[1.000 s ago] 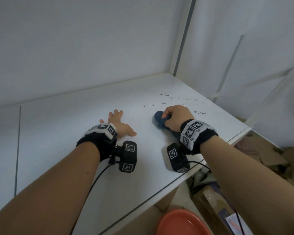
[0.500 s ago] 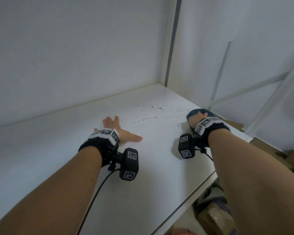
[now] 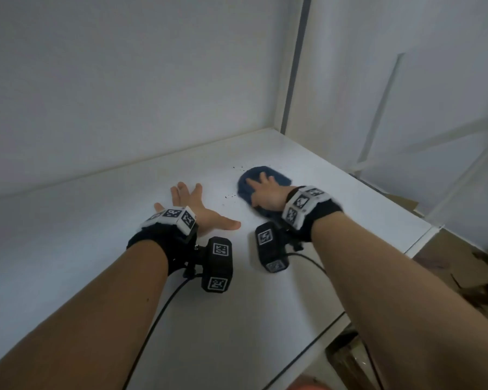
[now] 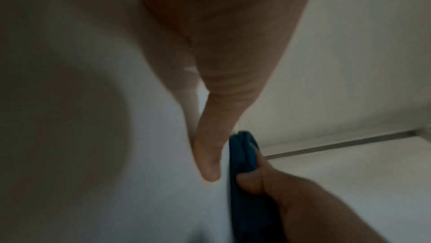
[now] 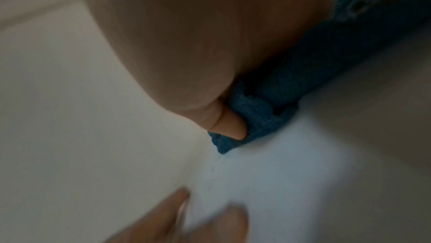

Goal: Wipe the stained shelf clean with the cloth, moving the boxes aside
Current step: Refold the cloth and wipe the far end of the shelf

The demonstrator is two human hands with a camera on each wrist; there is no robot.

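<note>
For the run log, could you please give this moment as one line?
stage: wiping | right hand: flat on blue cloth | left hand: flat on shelf | specks: few left

A storage corner or utility room, plain and unfurnished: a glossy white shelf (image 3: pixel 237 291) set into a corner of bare white walls (image 3: pixel 110 80), a white metal rack frame (image 3: pixel 378 114) standing to the right, and flattened brown cardboard (image 3: pixel 459 266) piled on the floor below the shelf's edge
</note>
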